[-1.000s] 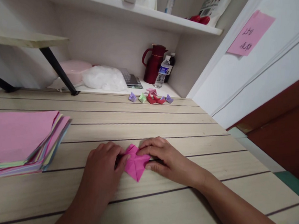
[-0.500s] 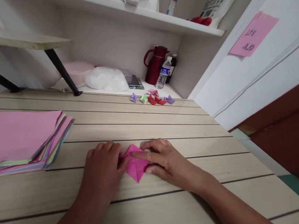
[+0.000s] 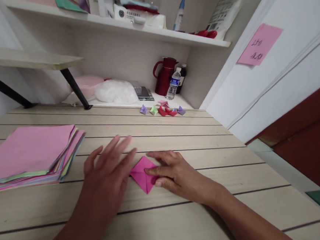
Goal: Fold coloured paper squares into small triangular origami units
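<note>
A bright pink sheet of origami paper [image 3: 141, 174], folded into a small diamond with crease lines, lies on the slatted wooden table. My right hand [image 3: 174, 172] holds it down from the right, index finger pressed on its face and thumb by its right edge. That hand hides the paper's right corner. Just left of the paper, my left hand [image 3: 107, 171] is raised with fingers spread, slightly blurred and holding nothing. Its fingertips are close to the paper's left corner.
A stack of coloured paper [image 3: 36, 147] lies on the left. Several small folded paper pieces [image 3: 163, 110] line the table's back edge. Behind them stand a red thermos jug [image 3: 164, 78] and a water bottle [image 3: 174, 85]. A plastic bag [image 3: 116, 91] and a black-legged riser [image 3: 74, 88] are at back left.
My left hand has let go of the paper's left side, lifted and spread its fingers. My right hand stays on the paper. The view has tilted up slightly.
</note>
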A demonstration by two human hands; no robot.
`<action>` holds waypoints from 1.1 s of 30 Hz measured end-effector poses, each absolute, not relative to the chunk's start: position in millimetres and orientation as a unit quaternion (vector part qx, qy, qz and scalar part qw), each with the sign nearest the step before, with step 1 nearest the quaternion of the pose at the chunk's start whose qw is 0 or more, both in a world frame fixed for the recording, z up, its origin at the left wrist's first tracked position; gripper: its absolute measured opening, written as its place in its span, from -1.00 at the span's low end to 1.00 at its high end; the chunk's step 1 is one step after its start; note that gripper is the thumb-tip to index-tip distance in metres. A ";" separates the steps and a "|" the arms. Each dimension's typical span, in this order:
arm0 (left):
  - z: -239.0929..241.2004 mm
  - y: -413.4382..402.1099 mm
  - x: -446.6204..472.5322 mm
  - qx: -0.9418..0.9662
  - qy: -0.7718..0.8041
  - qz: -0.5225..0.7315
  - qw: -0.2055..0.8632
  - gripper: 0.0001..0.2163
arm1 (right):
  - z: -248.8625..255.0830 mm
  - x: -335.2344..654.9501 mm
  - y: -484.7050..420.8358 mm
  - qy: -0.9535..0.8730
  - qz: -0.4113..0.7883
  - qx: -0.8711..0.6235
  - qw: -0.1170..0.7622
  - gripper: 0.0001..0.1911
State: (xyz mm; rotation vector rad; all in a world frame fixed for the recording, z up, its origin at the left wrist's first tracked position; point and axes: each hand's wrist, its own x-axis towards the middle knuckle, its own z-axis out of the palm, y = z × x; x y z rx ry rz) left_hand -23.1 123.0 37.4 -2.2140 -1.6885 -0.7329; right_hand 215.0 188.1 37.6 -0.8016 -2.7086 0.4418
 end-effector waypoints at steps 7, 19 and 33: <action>28.9 121.0 -7.8 -0.820 -0.567 -0.035 -0.072 -0.50 | 34.9 214.8 192.4 -0.945 0.149 -0.247 0.153 -0.62; 38.5 117.1 -6.6 -0.810 -0.578 -0.011 -0.099 -0.36 | 41.2 237.2 170.1 -0.939 0.151 -0.285 0.116 -0.53; 31.9 112.4 -12.3 -0.807 -0.579 -0.054 -0.101 -0.45 | 42.0 164.9 239.2 -0.889 0.206 -0.371 0.170 -0.91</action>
